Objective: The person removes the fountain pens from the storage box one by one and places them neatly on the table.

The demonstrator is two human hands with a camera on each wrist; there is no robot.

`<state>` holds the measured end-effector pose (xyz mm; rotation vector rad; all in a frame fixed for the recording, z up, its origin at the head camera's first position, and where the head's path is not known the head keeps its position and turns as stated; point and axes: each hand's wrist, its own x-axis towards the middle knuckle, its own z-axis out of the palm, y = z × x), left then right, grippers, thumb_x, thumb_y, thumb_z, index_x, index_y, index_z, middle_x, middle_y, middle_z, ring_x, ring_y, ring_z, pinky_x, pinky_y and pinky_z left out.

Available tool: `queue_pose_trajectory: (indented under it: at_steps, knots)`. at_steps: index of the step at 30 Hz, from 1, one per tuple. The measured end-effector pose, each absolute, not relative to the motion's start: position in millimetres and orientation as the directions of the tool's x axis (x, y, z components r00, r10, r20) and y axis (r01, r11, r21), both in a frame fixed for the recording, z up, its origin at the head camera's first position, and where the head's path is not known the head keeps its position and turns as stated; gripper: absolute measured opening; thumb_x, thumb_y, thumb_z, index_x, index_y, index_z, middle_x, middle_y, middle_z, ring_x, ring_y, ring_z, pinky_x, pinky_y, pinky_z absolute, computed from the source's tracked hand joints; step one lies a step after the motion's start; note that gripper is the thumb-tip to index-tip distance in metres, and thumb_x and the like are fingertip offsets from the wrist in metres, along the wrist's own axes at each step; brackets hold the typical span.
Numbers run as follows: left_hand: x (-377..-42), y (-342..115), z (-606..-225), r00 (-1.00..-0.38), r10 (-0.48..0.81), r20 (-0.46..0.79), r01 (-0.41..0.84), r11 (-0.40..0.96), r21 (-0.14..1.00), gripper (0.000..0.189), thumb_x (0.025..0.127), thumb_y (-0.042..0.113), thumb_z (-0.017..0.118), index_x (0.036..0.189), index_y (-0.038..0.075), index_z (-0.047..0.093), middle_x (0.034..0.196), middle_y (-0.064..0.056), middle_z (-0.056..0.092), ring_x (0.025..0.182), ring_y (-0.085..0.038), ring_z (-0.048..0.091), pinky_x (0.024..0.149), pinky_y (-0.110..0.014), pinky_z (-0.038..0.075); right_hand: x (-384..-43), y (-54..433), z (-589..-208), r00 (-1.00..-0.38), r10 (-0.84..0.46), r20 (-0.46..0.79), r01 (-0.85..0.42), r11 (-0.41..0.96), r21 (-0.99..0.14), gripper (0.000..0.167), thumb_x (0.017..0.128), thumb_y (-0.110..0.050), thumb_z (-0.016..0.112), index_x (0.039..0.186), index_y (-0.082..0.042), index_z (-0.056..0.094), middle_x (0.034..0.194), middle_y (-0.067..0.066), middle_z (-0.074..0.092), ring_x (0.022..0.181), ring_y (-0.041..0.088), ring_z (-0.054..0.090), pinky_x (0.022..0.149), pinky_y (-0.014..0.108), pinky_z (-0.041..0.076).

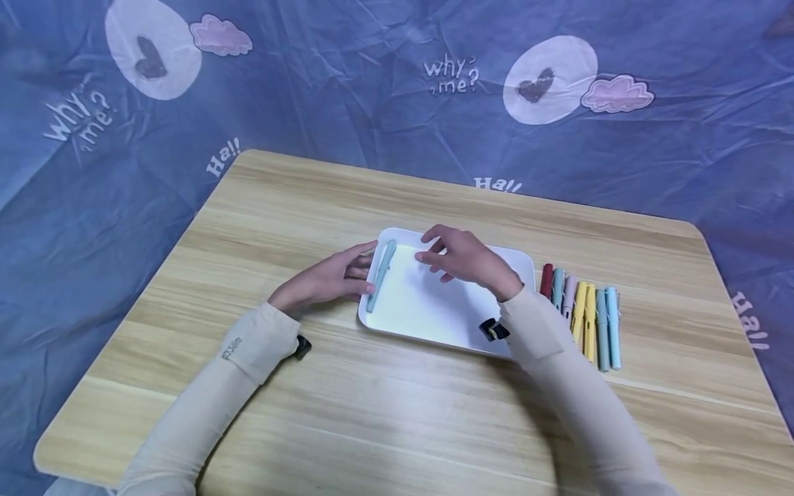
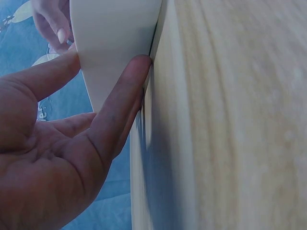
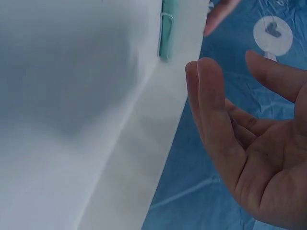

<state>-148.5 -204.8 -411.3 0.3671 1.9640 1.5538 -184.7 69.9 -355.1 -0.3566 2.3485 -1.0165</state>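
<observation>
A white rectangular tray [image 1: 446, 337] lies on the table. My left hand [image 1: 335, 277] holds its left end, thumb at the rim and fingers against the outer wall; in the left wrist view, the fingers [image 2: 120, 96] touch that wall low by the tabletop. Inside the tray, a teal-green capped pen [image 1: 381, 275] lies along the left wall, its clip visible in the right wrist view. My right hand [image 1: 462, 256] hovers over the tray, right of this pen. Its fingers are loosely bent and the right wrist view shows nothing between them.
Right of the tray, several capped pens lie side by side: a dark red pen [image 1: 546, 281], a lilac pen [image 1: 568, 296], yellow pens [image 1: 579, 313], a grey-green pen [image 1: 602, 331] and a light blue pen [image 1: 613, 327] among them. A blue patterned cloth [image 1: 372, 83] hangs behind the wooden table [image 1: 310, 413].
</observation>
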Motion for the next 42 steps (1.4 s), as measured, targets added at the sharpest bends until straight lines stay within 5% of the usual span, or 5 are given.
queue_pose_trajectory:
  at_steps: [9,22,36,42]
  knots:
    - [-148.7,-204.9,-414.8,-0.778,0.566,-0.272,-0.157,0.243,0.957,0.087,0.099,-0.001,0.068,0.167,0.009,0.015,0.161,-0.024,0.037,0.140,-0.040,0.047,0.097,-0.042,0.058,-186.2,42.7,-363.6,-0.786,-0.439,-0.436,-0.002,0.707,-0.708,0.046,0.103,-0.025,0.068,0.137,0.001,0.051,0.119,0.019,0.067,0.100,0.031,0.070,0.075,0.037,0.063]
    - [-147.7,-205.1,-411.4,-0.769,0.574,-0.281,-0.172,0.238,0.956,0.089,0.100,-0.003,0.066,0.168,0.010,0.011,0.162,-0.024,0.035,0.140,-0.040,0.048,0.096,-0.043,0.058,-191.0,16.0,-379.4,-0.783,-0.455,-0.425,-0.079,0.750,-0.657,0.039,0.104,-0.023,0.067,0.128,0.004,0.054,0.095,0.015,0.068,0.074,0.025,0.070,0.065,0.032,0.062]
    - [-148.0,-206.1,-410.8,-0.762,0.587,-0.273,-0.160,0.238,0.958,0.090,0.099,-0.004,0.066,0.168,0.010,0.010,0.164,-0.025,0.032,0.140,-0.041,0.047,0.096,-0.043,0.058,-195.2,-9.4,-389.5,-0.813,-0.316,-0.490,-0.069,0.887,-0.457,0.048,0.107,-0.035,0.061,0.130,0.004,0.048,0.079,0.006,0.056,0.060,0.018,0.067,0.052,0.025,0.048]
    - [-147.7,-205.7,-410.9,-0.767,0.585,-0.265,-0.157,0.229,0.961,0.089,0.099,-0.004,0.066,0.168,0.008,0.011,0.163,-0.026,0.033,0.139,-0.042,0.048,0.096,-0.043,0.058,-195.2,-6.5,-388.0,-0.809,-0.323,-0.492,-0.066,0.881,-0.469,0.040,0.107,-0.027,0.061,0.128,0.004,0.049,0.089,0.011,0.061,0.062,0.018,0.069,0.055,0.027,0.054]
